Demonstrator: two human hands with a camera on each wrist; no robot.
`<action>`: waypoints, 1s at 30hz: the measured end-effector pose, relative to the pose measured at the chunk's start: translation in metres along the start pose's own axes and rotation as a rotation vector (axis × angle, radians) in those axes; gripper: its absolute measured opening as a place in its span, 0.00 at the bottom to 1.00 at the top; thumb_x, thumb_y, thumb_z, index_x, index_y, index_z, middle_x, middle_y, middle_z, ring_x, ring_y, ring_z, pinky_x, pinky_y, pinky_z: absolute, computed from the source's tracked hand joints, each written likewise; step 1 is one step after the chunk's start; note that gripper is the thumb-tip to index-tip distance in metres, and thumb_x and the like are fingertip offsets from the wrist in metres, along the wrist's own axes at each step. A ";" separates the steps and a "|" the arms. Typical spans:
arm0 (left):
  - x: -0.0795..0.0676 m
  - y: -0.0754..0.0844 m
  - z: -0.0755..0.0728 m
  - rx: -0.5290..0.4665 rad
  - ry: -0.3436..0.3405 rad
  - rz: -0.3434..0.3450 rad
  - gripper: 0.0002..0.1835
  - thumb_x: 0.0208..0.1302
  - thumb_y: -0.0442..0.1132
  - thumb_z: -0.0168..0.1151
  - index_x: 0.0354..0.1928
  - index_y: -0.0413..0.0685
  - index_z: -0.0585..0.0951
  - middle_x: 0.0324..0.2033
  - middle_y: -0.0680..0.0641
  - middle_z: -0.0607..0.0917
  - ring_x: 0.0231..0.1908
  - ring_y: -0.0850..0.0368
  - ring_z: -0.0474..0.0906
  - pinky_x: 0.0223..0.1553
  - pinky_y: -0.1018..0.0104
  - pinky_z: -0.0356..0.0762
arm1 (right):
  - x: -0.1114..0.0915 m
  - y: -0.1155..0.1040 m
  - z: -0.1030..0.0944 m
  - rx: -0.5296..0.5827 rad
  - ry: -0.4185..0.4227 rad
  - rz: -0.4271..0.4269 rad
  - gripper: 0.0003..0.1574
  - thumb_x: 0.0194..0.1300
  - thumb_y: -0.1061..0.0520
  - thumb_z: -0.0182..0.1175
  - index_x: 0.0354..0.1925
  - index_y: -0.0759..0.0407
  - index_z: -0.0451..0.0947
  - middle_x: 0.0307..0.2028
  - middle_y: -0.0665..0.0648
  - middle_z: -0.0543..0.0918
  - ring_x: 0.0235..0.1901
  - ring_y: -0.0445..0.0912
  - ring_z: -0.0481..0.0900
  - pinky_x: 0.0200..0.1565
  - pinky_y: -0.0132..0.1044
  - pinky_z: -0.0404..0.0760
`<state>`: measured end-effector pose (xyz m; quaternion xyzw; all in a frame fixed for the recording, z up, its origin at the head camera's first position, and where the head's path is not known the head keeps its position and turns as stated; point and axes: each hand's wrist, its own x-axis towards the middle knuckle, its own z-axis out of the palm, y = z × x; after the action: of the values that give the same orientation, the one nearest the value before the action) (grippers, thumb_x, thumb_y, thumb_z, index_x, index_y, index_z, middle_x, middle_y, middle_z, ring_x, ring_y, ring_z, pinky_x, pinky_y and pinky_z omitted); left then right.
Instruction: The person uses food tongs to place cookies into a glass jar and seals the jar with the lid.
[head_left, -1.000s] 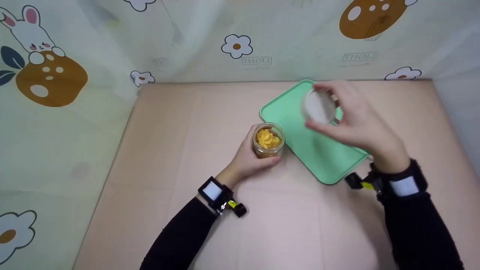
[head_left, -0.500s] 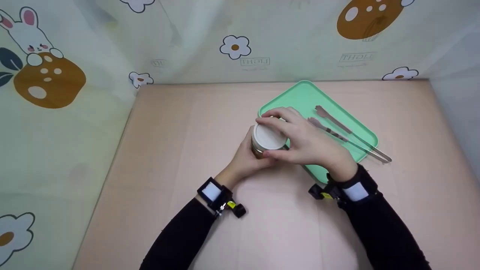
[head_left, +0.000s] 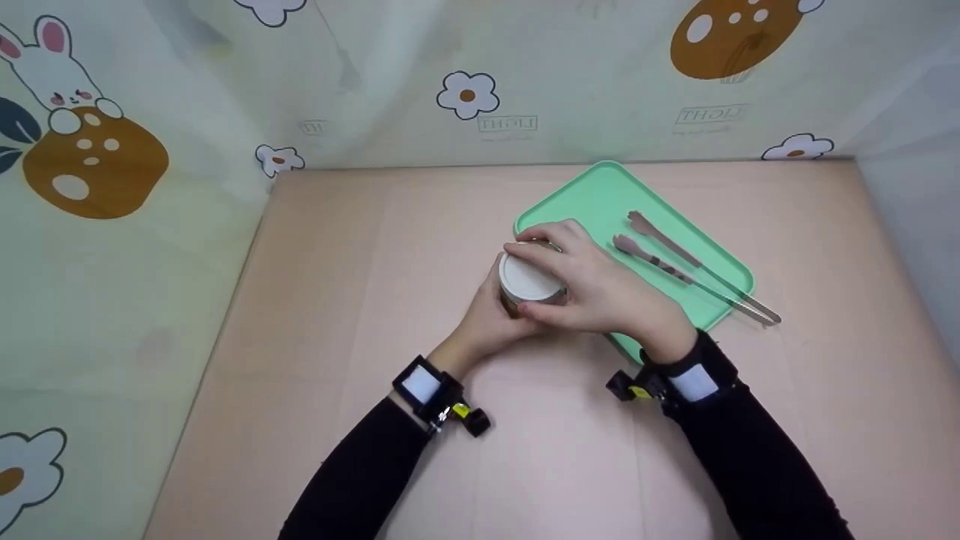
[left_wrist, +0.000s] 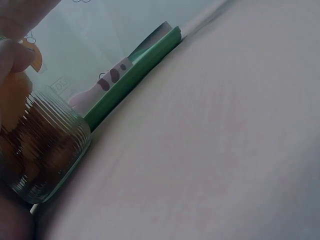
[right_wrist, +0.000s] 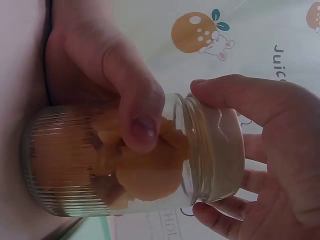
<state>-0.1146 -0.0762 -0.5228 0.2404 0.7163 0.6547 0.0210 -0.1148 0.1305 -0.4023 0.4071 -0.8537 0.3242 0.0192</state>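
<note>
A ribbed glass jar (right_wrist: 65, 165) stands on the table, brown pieces low inside it and a yellow-orange mass above. My left hand (head_left: 484, 322) grips the jar's side, its thumb laid across the glass in the right wrist view. On the jar's mouth sits a white lid (head_left: 529, 279), level from above. The right hand (head_left: 592, 289) holds this lid by its rim, thumb on one side and fingers on the other. Glass threads show just under the lid. From the head view the hands and lid hide most of the jar.
Behind and right of the jar lies a green tray (head_left: 592, 202). A pair of tongs (head_left: 666, 238) rests across it, the bent end reaching past the tray's right edge. A patterned curtain (head_left: 375, 90) borders the table's back edge.
The right hand has brought the lid from over the tray leftward onto the jar's mouth, covering the yellow contents and uncovering the tongs. The left hand has stayed around the jar.
</note>
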 end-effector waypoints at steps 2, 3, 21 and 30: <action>0.000 0.000 0.000 -0.003 0.001 0.002 0.57 0.55 0.37 0.82 0.82 0.37 0.57 0.74 0.38 0.74 0.73 0.48 0.70 0.79 0.54 0.63 | 0.000 0.000 0.001 0.001 0.000 0.008 0.43 0.69 0.45 0.75 0.77 0.56 0.76 0.71 0.64 0.75 0.70 0.60 0.69 0.64 0.56 0.80; 0.000 0.000 0.000 -0.003 -0.001 0.004 0.57 0.55 0.37 0.82 0.83 0.37 0.57 0.74 0.38 0.74 0.73 0.48 0.70 0.79 0.54 0.63 | 0.000 0.000 0.001 0.001 0.003 0.013 0.44 0.69 0.45 0.75 0.76 0.56 0.76 0.71 0.64 0.75 0.70 0.60 0.69 0.63 0.55 0.80; 0.000 0.001 -0.002 0.026 -0.001 -0.021 0.55 0.54 0.48 0.84 0.79 0.40 0.62 0.70 0.42 0.76 0.70 0.50 0.72 0.77 0.54 0.65 | 0.000 0.004 -0.004 0.072 0.006 -0.040 0.45 0.66 0.47 0.75 0.76 0.59 0.75 0.72 0.60 0.75 0.73 0.53 0.70 0.68 0.52 0.77; 0.000 0.000 -0.001 0.034 -0.011 -0.013 0.61 0.55 0.56 0.84 0.82 0.40 0.59 0.72 0.40 0.75 0.73 0.50 0.71 0.79 0.54 0.63 | -0.001 0.005 -0.005 0.095 -0.030 -0.029 0.45 0.66 0.49 0.73 0.77 0.58 0.74 0.74 0.58 0.74 0.74 0.53 0.68 0.69 0.51 0.76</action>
<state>-0.1153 -0.0775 -0.5224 0.2398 0.7288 0.6409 0.0249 -0.1189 0.1363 -0.4016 0.4246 -0.8315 0.3582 -0.0081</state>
